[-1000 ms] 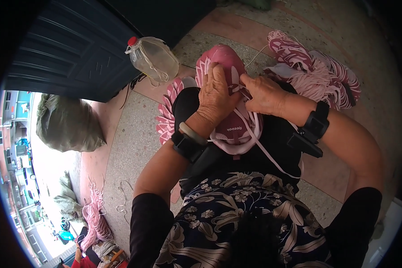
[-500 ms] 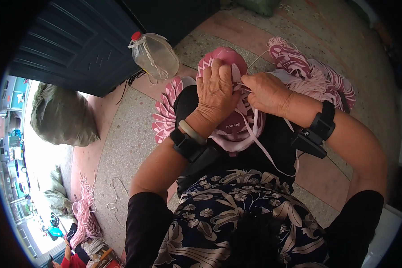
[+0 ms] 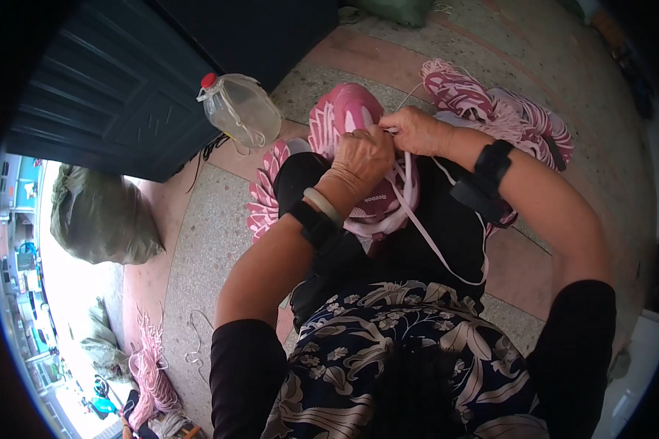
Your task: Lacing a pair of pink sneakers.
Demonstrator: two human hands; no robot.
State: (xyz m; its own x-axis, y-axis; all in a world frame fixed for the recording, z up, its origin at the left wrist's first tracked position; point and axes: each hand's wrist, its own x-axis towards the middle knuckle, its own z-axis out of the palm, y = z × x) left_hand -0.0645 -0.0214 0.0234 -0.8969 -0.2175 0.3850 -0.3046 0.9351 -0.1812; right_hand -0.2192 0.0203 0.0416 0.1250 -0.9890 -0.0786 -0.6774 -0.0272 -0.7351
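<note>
A pink and white sneaker [image 3: 348, 102] rests on my lap, its toe pointing away from me. My left hand [image 3: 362, 161] lies closed over the lacing area, its fingertips meeting the lace beside my right hand; they are partly hidden. Between thumb and fingers, my right hand [image 3: 419, 132] pinches the same pale pink shoelace at the eyelets. The loose end of this shoelace [image 3: 432, 247] loops down over my dark trousers. Bent fingers cover most of the eyelets.
A row of pink shoe parts [image 3: 265, 208] lies left of my leg. Bundles of laced pink uppers [image 3: 458, 91] sit on the floor to the right. A clear jug [image 3: 245, 110] with a red cap stands by the dark door [image 3: 110, 88]. A full sack [image 3: 104, 216] sits at left.
My left hand has slid off the toe toward the eyelets, its fingers now curled in beside the right hand. The right hand has shifted slightly left and still pinches the shoelace.
</note>
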